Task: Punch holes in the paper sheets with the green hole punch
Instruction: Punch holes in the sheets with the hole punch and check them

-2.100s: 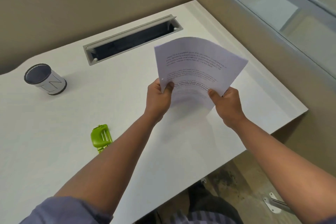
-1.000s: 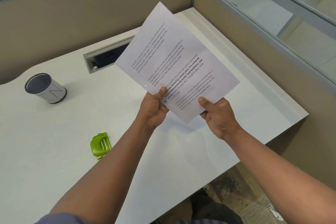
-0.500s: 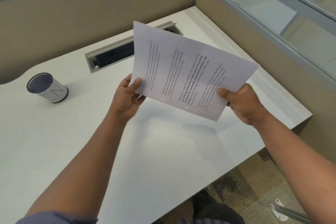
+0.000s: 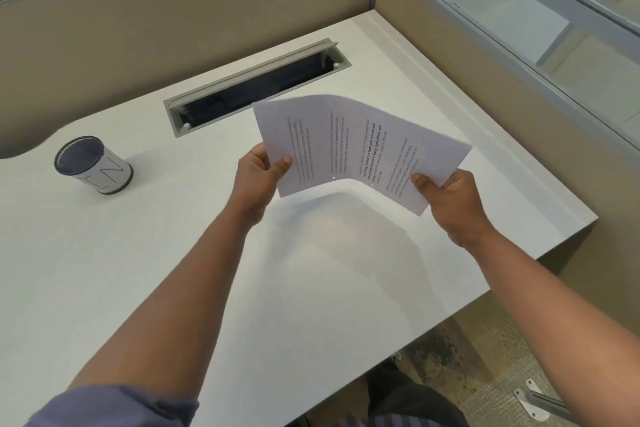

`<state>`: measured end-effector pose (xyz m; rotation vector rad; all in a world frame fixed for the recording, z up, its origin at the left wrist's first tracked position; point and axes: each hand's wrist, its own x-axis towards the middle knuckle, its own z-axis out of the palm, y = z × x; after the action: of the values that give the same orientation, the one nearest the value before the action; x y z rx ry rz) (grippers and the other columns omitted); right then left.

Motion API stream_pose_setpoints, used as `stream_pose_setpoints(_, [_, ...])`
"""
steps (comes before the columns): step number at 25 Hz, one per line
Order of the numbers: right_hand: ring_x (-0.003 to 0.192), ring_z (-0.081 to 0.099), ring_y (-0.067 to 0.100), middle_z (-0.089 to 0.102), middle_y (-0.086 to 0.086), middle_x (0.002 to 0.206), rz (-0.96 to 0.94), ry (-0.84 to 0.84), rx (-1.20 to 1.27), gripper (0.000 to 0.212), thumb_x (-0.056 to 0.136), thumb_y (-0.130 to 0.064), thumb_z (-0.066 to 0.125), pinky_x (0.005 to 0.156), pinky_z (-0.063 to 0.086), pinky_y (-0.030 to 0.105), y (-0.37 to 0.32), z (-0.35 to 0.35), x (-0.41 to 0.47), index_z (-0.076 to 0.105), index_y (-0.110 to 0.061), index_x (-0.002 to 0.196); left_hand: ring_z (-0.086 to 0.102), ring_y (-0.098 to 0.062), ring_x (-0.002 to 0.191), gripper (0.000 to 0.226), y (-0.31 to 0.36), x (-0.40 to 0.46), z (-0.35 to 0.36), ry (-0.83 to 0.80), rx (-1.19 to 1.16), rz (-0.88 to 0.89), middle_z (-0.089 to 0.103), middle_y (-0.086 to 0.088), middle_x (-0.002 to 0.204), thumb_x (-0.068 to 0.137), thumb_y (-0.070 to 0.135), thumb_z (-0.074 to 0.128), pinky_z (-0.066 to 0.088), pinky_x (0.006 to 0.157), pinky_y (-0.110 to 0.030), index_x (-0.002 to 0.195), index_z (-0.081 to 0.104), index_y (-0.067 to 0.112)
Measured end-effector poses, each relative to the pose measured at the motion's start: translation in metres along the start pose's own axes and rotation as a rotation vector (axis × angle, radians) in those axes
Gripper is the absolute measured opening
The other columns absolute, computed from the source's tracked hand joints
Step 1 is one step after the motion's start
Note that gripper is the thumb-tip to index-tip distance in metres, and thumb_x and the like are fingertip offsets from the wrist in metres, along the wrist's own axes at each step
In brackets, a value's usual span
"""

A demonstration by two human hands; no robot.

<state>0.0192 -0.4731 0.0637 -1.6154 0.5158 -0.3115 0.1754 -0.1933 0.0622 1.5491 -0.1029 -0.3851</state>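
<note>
I hold the printed paper sheets (image 4: 349,146) in the air above the white desk (image 4: 311,288), turned sideways and bowed upward in the middle. My left hand (image 4: 258,177) pinches their left end, thumb on top. At the right end my right hand (image 4: 446,199) grips them the same way. Two small punched holes show along the near edge. The green hole punch is hidden, apparently behind my left forearm.
A white cup with a dark rim (image 4: 91,165) stands at the back left. An open grey cable slot (image 4: 256,87) is set into the desk behind the sheets. Tan partition walls (image 4: 173,10) close the back and right; the desk's edge (image 4: 519,270) drops off at right.
The sheets have been turned from upright to sideways, then lowered toward the desk and bent into an arch. The green hole punch, seen earlier at the left, is now out of sight.
</note>
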Motion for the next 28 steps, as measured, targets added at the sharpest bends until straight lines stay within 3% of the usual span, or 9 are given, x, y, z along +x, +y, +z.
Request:
stream_pose_setpoints(7, [0.094, 0.072, -0.001, 0.076, -0.024, 0.094, 0.031, 0.07, -0.008, 0.016, 0.098, -0.014, 0.064, 0.077, 0.056, 0.015, 0.029, 0.015, -0.021, 0.07, -0.029, 0.101, 0.07, -0.022, 0.104, 0.018, -0.041, -0.022, 0.025, 0.169, 0.004, 0.017, 0.074, -0.002, 0.111, 0.1, 0.008, 0.058, 0.057, 0.09, -0.039, 0.107, 0.068, 0.021])
stream_pose_setpoints(10, [0.099, 0.07, 0.0, 0.073, -0.02, 0.103, 0.029, 0.067, -0.039, 0.018, 0.099, -0.016, 0.062, 0.078, 0.056, 0.015, 0.035, 0.02, -0.026, 0.068, -0.026, 0.113, 0.07, -0.004, 0.094, 0.021, -0.047, -0.029, 0.031, 0.221, 0.022, 0.015, 0.074, 0.012, 0.103, 0.1, 0.008, 0.057, 0.053, 0.08, -0.024, 0.106, 0.067, 0.025])
stream_pose_setpoints(13, [0.097, 0.071, 0.0, 0.074, -0.022, 0.101, 0.006, 0.077, -0.053, 0.018, 0.098, -0.018, 0.062, 0.08, 0.056, 0.016, 0.034, 0.021, -0.024, 0.068, -0.027, 0.112, 0.069, 0.004, 0.091, 0.024, -0.043, -0.028, 0.03, 0.248, 0.074, 0.058, 0.074, 0.025, 0.097, 0.098, 0.013, 0.058, 0.051, 0.073, -0.012, 0.101, 0.066, 0.036])
stream_pose_setpoints(17, [0.099, 0.07, 0.002, 0.072, -0.019, 0.106, 0.035, 0.05, -0.095, 0.019, 0.1, -0.016, 0.06, 0.085, 0.058, 0.026, 0.038, 0.021, -0.025, 0.067, -0.025, 0.115, 0.068, 0.008, 0.088, 0.021, -0.047, -0.028, 0.03, 0.242, 0.111, 0.003, 0.074, 0.024, 0.096, 0.099, 0.013, 0.058, 0.051, 0.073, -0.014, 0.103, 0.067, 0.032])
stream_pose_setpoints(19, [0.1, 0.07, 0.005, 0.072, -0.018, 0.106, 0.048, 0.034, -0.099, 0.021, 0.099, -0.015, 0.061, 0.083, 0.059, 0.025, 0.036, 0.018, -0.024, 0.067, -0.022, 0.118, 0.066, 0.011, 0.086, 0.02, -0.042, -0.025, 0.026, 0.24, 0.171, 0.025, 0.072, 0.022, 0.099, 0.1, 0.012, 0.057, 0.05, 0.073, -0.012, 0.108, 0.067, 0.027])
stream_pose_setpoints(22, [0.096, 0.073, 0.006, 0.077, -0.017, 0.1, 0.043, 0.027, -0.002, 0.022, 0.094, -0.013, 0.069, 0.078, 0.061, 0.022, 0.024, 0.009, -0.015, 0.068, -0.022, 0.113, 0.063, 0.016, 0.079, 0.018, -0.013, -0.012, 0.015, 0.18, 0.349, 0.106, 0.068, 0.025, 0.095, 0.1, 0.013, 0.057, 0.047, 0.065, -0.007, 0.106, 0.067, 0.027])
stream_pose_setpoints(28, [0.091, 0.071, 0.007, 0.075, -0.008, 0.101, -0.092, 0.106, 0.065, 0.037, 0.086, -0.015, 0.076, 0.076, 0.054, 0.017, -0.025, -0.023, 0.015, 0.064, -0.032, 0.116, 0.061, 0.007, 0.082, 0.032, 0.069, 0.019, 0.01, -0.071, 0.711, 0.18, 0.065, 0.032, 0.084, 0.101, 0.018, 0.052, 0.043, 0.061, -0.017, 0.085, 0.069, 0.041])
